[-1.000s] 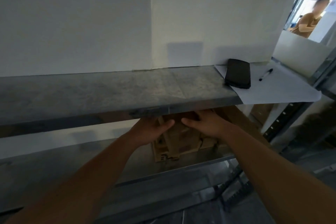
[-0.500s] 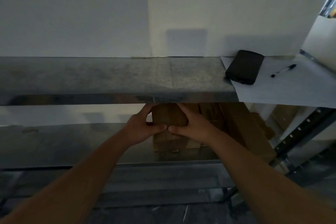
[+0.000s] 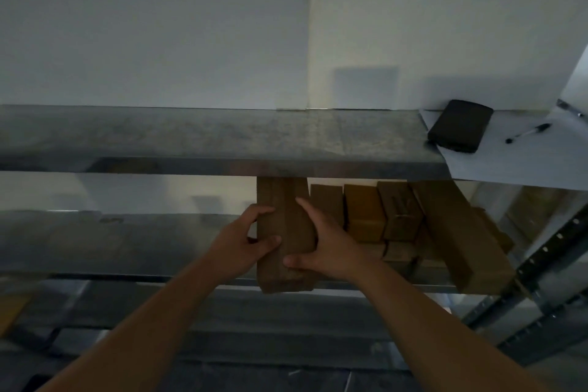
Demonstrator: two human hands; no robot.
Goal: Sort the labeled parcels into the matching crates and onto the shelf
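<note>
While five more boxes (image 3: 362, 210) stand beside it, both hands' grip, left hand (image 3: 245, 240) and right hand (image 3: 331, 248), clasps one parcel (image 3: 283, 216).

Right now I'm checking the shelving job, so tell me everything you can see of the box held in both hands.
The box is plain brown cardboard, tall and narrow, standing upright on the lower shelf. Its top is hidden behind the upper shelf. The left hand grips its left side, the right hand its right. More boxes stand to its right. No label is readable.
</note>
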